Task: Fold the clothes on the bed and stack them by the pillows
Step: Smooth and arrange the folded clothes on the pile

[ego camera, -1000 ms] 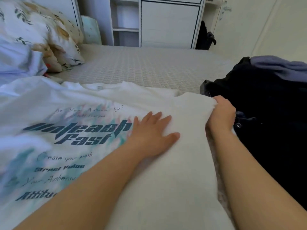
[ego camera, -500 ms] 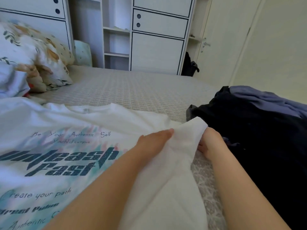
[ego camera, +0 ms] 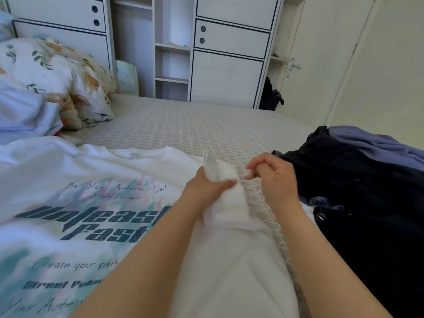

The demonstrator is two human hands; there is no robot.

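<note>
Here, white printed T-shirt (ego camera: pixel 96 203) is lying spread on the bed (ego camera: pixel 195 127); left hand (ego camera: pixel 206 189) is pinching its folded-in sleeve (ego camera: pixel 226 198). Right hand (ego camera: pixel 273 177) is hovering just beside, fingers loosely curled, gripping nothing. Dark clothes pile (ego camera: pixel 367 203) is crowding the right; floral pillows (ego camera: pixel 57 76) are sitting far left.

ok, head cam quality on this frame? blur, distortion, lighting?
Head view: motion blur on the left hand and the sleeve it holds; the right hand is a little sharper. Wide-angle bend bows the wardrobe and door lines. Soft, even light, no glare; the dark clothes lose detail.
</note>
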